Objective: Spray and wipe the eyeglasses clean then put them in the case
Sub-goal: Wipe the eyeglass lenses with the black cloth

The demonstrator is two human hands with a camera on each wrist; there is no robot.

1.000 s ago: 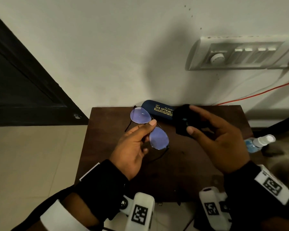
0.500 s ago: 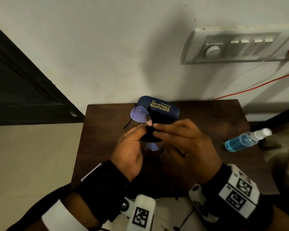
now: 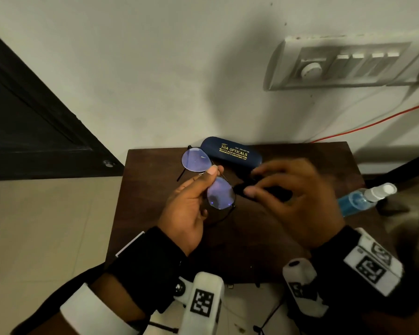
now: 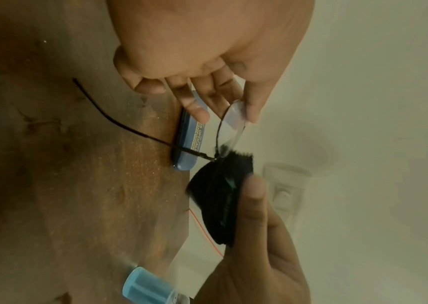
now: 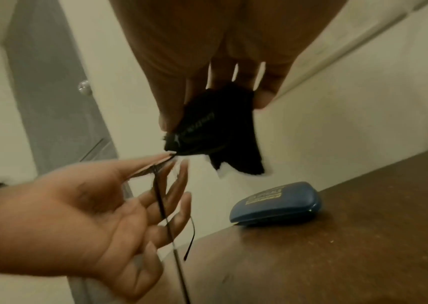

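Observation:
My left hand (image 3: 212,174) pinches the thin-framed eyeglasses (image 3: 220,193) near the bridge and holds them above the brown table (image 3: 155,189), temples unfolded. My right hand (image 3: 252,186), blurred, grips a black cloth (image 3: 266,188) just right of the near lens. In the left wrist view the cloth (image 4: 220,195) meets the hinge end of the eyeglasses (image 4: 233,121). In the right wrist view the cloth (image 5: 220,131) hangs from my fingers above the left hand (image 5: 90,216). The closed blue case (image 3: 230,153) lies at the table's back edge.
A blue spray bottle (image 3: 363,198) lies on its side at the table's right edge. A white wall with a switch panel (image 3: 344,61) and a red cable (image 3: 385,122) stands behind. A dark door (image 3: 29,122) is at the left, tiled floor below it.
Half a second ago my right hand had the cloth over the near lens, against my left fingers. It has since drawn back to the right, off the lens. The left hand kept its hold.

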